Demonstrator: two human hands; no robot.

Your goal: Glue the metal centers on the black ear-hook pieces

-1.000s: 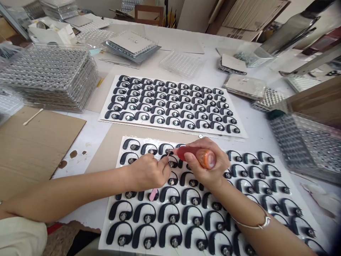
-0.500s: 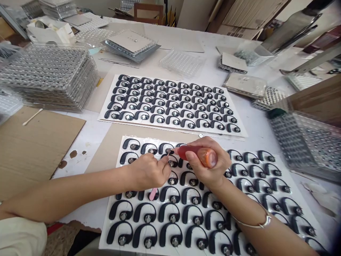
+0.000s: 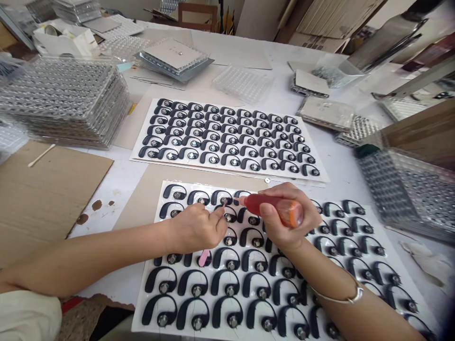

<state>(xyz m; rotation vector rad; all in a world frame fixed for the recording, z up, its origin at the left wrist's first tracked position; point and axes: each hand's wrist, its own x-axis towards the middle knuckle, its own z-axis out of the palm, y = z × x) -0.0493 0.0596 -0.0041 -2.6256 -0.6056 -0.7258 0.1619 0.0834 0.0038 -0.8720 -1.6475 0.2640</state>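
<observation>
Mid-frame, the right hand (image 3: 292, 233) grips a translucent red plastic bottle (image 3: 267, 208), the left hand (image 3: 199, 228) a slim pink-ended tool (image 3: 204, 258); steady aim should help.

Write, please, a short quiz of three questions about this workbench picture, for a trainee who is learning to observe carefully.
1. True or false: the red-orange bottle is in the right hand.
2. On what does the cotton swab lie?
3. Fill in the colour: the strip that shows just below the left hand is ____.

Key:
1. True.
2. On the brown cardboard.
3. Pink.
</observation>
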